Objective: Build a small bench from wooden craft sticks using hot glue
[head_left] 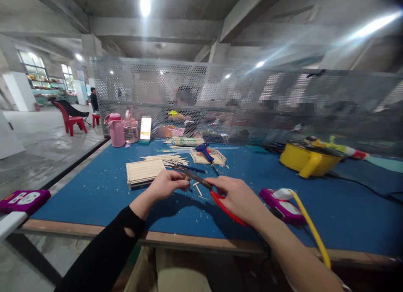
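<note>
The right hand is gripping a red-handled hand tool above the blue tabletop. Beside it, the left hand is keeping thumb and fingers narrow; I can't tell what they're holding. Beyond, a slatted wooden box is sitting left, a blue glue gun is lying over a wooden frame, and a pink jug is standing far left.

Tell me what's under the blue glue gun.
A pale stick structure shows on both sides of the blue glue gun, with blue tabletop around it. Whatever lies directly beneath the gun's body is covered.
</note>
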{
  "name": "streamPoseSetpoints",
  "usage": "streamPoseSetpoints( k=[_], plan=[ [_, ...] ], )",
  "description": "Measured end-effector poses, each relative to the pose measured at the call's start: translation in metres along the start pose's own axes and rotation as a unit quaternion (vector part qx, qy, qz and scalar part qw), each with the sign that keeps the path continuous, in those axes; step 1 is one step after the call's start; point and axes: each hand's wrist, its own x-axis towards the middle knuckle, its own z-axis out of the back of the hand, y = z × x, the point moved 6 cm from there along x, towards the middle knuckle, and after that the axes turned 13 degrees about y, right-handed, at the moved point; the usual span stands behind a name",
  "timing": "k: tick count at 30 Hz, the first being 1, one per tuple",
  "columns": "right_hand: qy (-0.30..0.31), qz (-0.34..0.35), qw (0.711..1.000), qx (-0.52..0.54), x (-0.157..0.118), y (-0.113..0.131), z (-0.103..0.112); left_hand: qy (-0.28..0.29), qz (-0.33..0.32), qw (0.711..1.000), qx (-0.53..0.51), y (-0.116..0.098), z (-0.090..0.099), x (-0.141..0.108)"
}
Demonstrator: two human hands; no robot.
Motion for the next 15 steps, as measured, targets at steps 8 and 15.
streamPoseSetpoints(
  k=[8, 15],
  plan=[
    [0.013, 0.003, 1.000, -0.013, -0.003, 0.001, 0.002, -0.002, -0.043, 0.998, 0.035, -0.009, -0.001, -0.002],
    [0.006, -0.002, 0.999, -0.032, -0.002, 0.002, 0.003, 0.000, -0.062, 0.996, 0.059, -0.010, -0.002, -0.001]
  ],
)
